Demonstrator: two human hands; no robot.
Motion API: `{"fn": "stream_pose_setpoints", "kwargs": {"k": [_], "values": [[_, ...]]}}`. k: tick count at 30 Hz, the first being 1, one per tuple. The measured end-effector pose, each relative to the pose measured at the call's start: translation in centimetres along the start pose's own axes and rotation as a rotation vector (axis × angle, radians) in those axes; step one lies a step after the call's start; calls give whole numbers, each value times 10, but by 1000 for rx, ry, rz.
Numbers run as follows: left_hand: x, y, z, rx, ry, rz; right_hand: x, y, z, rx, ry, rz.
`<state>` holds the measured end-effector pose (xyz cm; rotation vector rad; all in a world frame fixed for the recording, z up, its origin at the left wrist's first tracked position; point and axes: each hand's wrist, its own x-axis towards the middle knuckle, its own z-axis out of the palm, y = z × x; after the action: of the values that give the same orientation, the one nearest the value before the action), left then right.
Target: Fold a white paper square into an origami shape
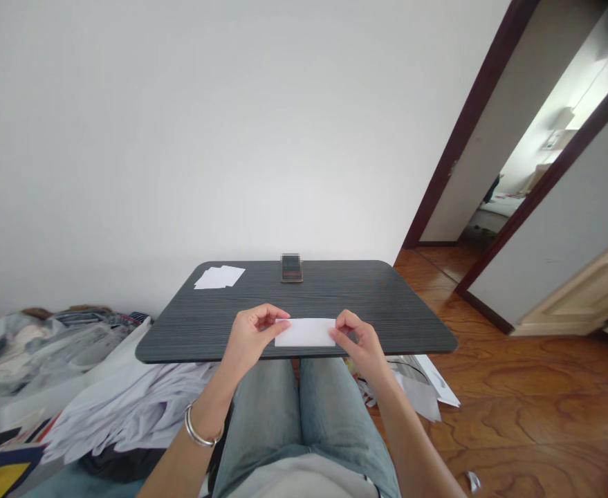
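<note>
A white strip of paper [305,333] lies across the near edge of the dark table, its long side running left to right. My left hand [256,332] pinches its left end between thumb and fingers. At the opposite end, my right hand [356,337] grips the paper's upper right corner the same way. Several white paper sheets [218,277] overlap at the table's back left. A phone [292,268] stands at the back middle, its upper part blurred.
The dark table [402,311] has rounded corners and meets a white wall. Piled clothes [127,408] lie at the left. Under the table's right side are papers [425,387] on the wooden floor. A doorway opens at the right.
</note>
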<state>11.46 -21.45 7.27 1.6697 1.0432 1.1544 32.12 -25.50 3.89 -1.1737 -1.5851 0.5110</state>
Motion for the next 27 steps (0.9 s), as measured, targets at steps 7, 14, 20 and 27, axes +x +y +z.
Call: {"fn": "stream_pose_setpoints", "kwargs": {"k": [7,14,20,27], "values": [[-4,8,-1,-4,34,-8,-4,-11,-3,-42,41,-48],[-3,12,0,-38,36,-18,-3,-10,-3,-72,38,-58],[-3,12,0,-47,30,-24,-2,-10,-4,-65,26,-55],[-3,10,0,-66,36,-61,-3,-10,-3,-33,26,-44]]}}
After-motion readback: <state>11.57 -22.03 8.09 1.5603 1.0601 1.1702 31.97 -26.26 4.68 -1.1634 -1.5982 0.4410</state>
